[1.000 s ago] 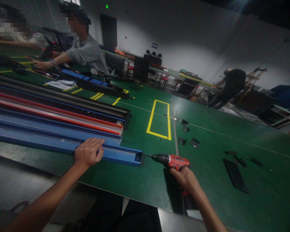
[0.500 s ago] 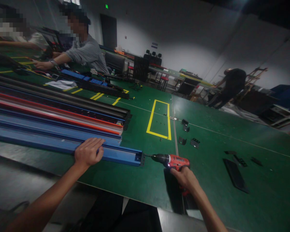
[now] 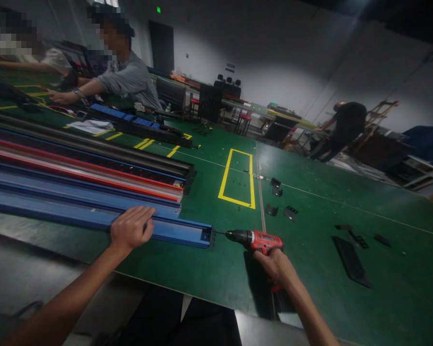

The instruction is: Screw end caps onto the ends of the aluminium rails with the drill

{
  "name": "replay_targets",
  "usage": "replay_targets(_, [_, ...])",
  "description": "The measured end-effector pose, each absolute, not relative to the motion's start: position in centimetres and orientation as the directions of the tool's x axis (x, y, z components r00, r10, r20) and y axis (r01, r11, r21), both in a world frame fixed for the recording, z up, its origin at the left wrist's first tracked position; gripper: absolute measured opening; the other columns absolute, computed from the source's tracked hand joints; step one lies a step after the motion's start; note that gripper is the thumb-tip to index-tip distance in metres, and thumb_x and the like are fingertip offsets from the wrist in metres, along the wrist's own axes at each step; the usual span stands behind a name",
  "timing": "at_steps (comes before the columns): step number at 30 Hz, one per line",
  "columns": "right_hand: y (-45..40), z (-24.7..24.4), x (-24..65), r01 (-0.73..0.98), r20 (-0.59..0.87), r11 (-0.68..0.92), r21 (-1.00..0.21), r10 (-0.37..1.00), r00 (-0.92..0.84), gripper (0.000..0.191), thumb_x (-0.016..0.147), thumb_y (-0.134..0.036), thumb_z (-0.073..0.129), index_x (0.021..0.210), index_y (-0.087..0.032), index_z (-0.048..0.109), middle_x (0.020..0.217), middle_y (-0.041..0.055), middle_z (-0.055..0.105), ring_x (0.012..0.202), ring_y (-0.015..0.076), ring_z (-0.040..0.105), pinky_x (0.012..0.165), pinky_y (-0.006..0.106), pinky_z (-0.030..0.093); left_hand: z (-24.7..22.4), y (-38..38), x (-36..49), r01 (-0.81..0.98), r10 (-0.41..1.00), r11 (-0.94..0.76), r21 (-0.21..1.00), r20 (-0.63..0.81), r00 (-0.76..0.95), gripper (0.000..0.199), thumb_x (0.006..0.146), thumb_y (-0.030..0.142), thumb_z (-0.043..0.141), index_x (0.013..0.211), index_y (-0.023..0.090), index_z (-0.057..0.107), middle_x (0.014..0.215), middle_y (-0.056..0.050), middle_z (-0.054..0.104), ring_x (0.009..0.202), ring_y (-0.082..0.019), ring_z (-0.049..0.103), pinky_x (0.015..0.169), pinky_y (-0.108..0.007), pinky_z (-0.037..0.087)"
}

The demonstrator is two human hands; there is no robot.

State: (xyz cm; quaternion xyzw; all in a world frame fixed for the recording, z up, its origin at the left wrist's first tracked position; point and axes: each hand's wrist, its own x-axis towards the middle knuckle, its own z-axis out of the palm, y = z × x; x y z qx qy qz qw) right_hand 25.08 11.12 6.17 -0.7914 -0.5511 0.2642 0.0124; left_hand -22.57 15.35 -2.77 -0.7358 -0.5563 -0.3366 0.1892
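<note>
My left hand (image 3: 133, 229) lies over a long blue metal channel (image 3: 182, 231), its fingers curled around the far edge. A dark end piece (image 3: 212, 237) sits at the channel's right end. My right hand (image 3: 277, 265) grips a red and black cordless drill (image 3: 267, 241) by its handle. The drill points left, and its long thin bit (image 3: 220, 232) reaches the dark end piece. Whether a screw is at the bit's tip is too small to tell.
More long channels, with red strips (image 3: 159, 189) among them, lie beyond the blue one. Small black brackets (image 3: 290, 213) and a dark flat bar (image 3: 350, 262) are on the green table (image 3: 310, 298) at right. Across the table, a person in grey (image 3: 130, 79) reaches over other parts.
Both hands, the channel and the drill keep almost the same positions. A small light on the drill, lit half a second ago, no longer shows.
</note>
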Motion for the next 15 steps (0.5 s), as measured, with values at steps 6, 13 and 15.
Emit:
replay_targets(6, [11.03,6.31,24.97,0.871,-0.397,-0.378,-0.315,0.886,0.241,0.034,0.088,-0.049,0.056,0.073,-0.020,0.065,0.071,0.0068,0.070,0.065,0.0202,0.066,0.060,0.028,0.042,-2.87,15.37,-22.67,0.940,0.707,-0.325,0.107,0.688,0.165,0.038,0.088,0.028,0.050,0.112,0.021,0.078,0.107,-0.010,0.080,0.106,-0.032,0.072,0.105,-0.048,0.049])
replay_targets(13, [10.93,6.73,24.80,0.867,-0.407,-0.383,-0.318,0.881,0.240,0.035,0.090,-0.048,0.057,0.071,-0.020,0.065,0.069,0.0066,0.070,0.064,0.0195,0.065,0.058,0.027,0.041,-2.85,15.40,-22.69,0.942,0.686,-0.327,0.070,0.704,0.186,0.037,0.089,0.028,0.049,0.112,0.020,0.078,0.106,-0.010,0.080,0.105,-0.033,0.072,0.103,-0.048,0.049])
replay_targets(15, [10.92,6.74,24.83,0.869,-0.401,-0.376,-0.321,0.886,0.234,0.035,0.090,-0.048,0.057,0.071,-0.020,0.064,0.070,0.0067,0.070,0.064,0.0191,0.065,0.058,0.027,0.041,-2.75,15.38,-22.65,0.943,0.684,-0.326,0.064,0.705,0.188,0.037,0.090,0.027,0.049,0.112,0.020,0.078,0.106,-0.010,0.080,0.106,-0.033,0.072,0.103,-0.047,0.050])
